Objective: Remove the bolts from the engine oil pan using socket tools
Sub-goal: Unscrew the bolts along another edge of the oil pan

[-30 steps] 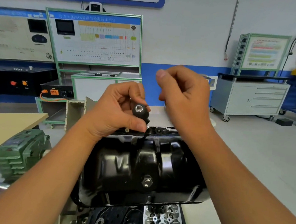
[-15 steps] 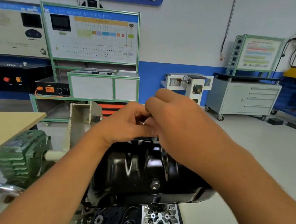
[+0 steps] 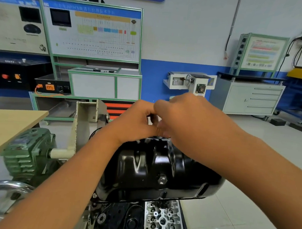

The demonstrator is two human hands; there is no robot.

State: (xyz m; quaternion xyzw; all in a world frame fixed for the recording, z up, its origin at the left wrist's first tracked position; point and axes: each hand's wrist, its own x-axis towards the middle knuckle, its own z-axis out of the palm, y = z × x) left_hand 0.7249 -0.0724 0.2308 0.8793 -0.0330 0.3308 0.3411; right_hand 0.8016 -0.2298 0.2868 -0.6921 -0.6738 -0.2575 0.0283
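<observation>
- The oil pan (image 3: 152,168), black, is seen still seated on the upturned engine, below both hands.
- One hex bolt (image 3: 162,180) remains on its near face.
- The left hand (image 3: 136,122) and right hand (image 3: 182,121) are curled together at the pan's far edge; what is gripped cannot be told.

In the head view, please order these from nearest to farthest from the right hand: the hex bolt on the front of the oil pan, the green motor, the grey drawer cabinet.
From the right hand:
1. Hex bolt on the black oil pan, just below the hand.
2. Green motor, low on the left.
3. Grey drawer cabinet, against the back wall on the right.
</observation>
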